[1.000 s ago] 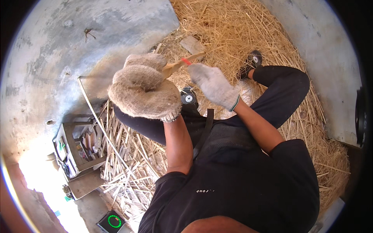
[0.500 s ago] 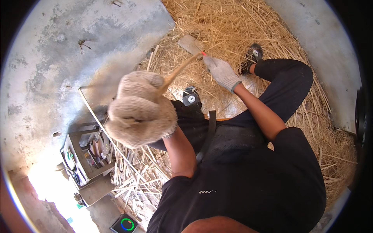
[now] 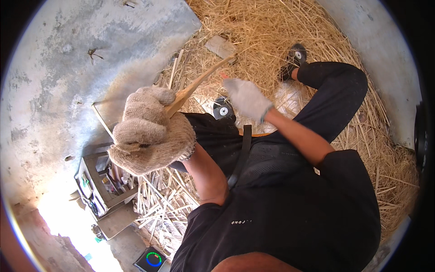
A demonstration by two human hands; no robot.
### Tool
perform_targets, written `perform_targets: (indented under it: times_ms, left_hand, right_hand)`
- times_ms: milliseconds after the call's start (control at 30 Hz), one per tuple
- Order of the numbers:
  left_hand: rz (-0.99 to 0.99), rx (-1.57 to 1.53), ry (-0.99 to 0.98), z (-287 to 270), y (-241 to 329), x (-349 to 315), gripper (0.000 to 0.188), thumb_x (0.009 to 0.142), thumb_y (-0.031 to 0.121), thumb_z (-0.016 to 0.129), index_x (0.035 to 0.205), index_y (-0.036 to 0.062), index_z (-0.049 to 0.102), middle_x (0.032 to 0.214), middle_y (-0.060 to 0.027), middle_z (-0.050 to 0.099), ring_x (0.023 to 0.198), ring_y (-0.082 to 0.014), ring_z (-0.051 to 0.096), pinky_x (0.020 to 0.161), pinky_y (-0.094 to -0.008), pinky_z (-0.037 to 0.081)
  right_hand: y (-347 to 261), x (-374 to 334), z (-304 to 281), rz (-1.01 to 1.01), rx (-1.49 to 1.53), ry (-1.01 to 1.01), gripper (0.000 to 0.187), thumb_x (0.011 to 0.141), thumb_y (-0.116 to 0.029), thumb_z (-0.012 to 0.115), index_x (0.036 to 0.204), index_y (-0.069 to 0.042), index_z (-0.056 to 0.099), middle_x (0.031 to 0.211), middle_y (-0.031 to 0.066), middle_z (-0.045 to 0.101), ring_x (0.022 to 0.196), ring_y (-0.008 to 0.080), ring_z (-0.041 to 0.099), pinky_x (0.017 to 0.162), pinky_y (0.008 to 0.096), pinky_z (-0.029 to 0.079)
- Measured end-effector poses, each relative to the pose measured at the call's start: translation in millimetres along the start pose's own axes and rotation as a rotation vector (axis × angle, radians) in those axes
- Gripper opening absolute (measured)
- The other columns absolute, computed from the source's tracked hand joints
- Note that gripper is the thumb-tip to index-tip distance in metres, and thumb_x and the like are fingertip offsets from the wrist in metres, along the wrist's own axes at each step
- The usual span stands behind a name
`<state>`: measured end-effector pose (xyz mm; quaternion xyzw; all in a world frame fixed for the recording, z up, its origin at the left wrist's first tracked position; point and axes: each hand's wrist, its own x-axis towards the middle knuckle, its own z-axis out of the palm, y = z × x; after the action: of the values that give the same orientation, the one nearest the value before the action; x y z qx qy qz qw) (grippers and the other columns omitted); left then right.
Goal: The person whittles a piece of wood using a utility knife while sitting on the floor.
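Note:
My left hand (image 3: 152, 129), in a thick knitted glove, is wrapped round a pale bamboo strip (image 3: 199, 81). The strip slants up to the right, broad at the glove and narrowing to its far tip. Its other end is hidden in or behind the glove. Just right of the strip and apart from it, my right hand (image 3: 247, 99) is closed in a pale glove and slightly blurred. A small red bit (image 3: 224, 75) shows at its fingers; what it belongs to I cannot make out.
Thin shavings (image 3: 267, 27) cover the floor, with a flat block (image 3: 220, 46) among them. At lower left stand an open wooden box (image 3: 106, 181) of small things, a pile of split strips (image 3: 163, 208) and a dark device with a lit ring (image 3: 153, 259). Walls (image 3: 68, 68) rise on both sides.
My right hand has drawn back from near the strip's tip, down and left. The left hand has shifted slightly left, and the strip now shows a broader face.

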<state>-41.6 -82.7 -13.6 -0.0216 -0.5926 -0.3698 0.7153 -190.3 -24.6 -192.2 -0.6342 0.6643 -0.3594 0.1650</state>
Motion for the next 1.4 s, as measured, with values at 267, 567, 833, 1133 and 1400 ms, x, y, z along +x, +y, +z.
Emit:
perform_targets:
  times_ms: [267,567,833,1133,1400]
  left_hand:
    - [0.063,0.079,-0.182,-7.3,-1.1,7.5,0.059,0.104,0.043,0.022,0.058,0.0133,0.045,0.046,-0.0014,0.039,0.042,-0.0161,0.045,0.051,-0.0395,0.056]
    - [0.111,0.277,0.132,-0.9,-0.6,2.8,0.05,0.104,0.037,0.035,0.059,0.0164,0.027,0.044,0.0003,0.031,0.036,-0.0157,0.046,0.039,-0.0364,0.053]
    - [0.126,0.163,-0.019,-9.9,-1.9,0.0,0.045,0.105,0.039,0.032,0.069,0.0116,0.034,0.049,0.0001,0.035,0.04,-0.0125,0.045,0.042,-0.0333,0.054]
    - [0.118,0.359,0.5,-64.3,-4.5,-18.7,0.056,0.095,0.037,0.057,0.112,-0.0137,0.041,0.084,-0.0145,0.06,0.065,-0.0186,0.067,0.056,-0.0239,0.063]
    - [0.1,0.462,0.207,-51.2,-2.6,-12.5,0.058,0.101,0.061,0.032,0.068,0.0144,0.039,0.057,0.0,0.038,0.045,-0.0128,0.04,0.044,-0.03,0.047]
  right_hand:
    - [17.2,6.1,-25.9,0.168,0.203,0.033,0.051,0.101,-0.044,0.041,0.11,0.001,0.061,0.081,0.0259,0.066,0.079,0.0416,0.066,0.07,0.049,0.051]
    - [-13.3,16.5,4.5,-0.021,0.364,0.041,0.034,0.101,-0.033,0.051,0.093,-0.001,0.06,0.058,0.0131,0.061,0.053,0.0298,0.064,0.054,0.0387,0.051]
    - [163.7,31.6,56.9,0.665,-0.153,-0.219,0.062,0.102,-0.05,0.036,0.101,0.004,0.065,0.09,0.0294,0.067,0.084,0.0458,0.066,0.077,0.0488,0.052]
    - [61.3,42.2,21.7,0.091,0.284,0.155,0.048,0.099,-0.045,0.045,0.114,-0.004,0.066,0.09,0.0252,0.069,0.086,0.0389,0.069,0.071,0.0459,0.055]
    - [82.7,48.1,48.6,0.203,0.102,0.009,0.052,0.099,-0.052,0.043,0.099,-0.005,0.068,0.078,0.0239,0.068,0.076,0.0409,0.068,0.069,0.0481,0.054]
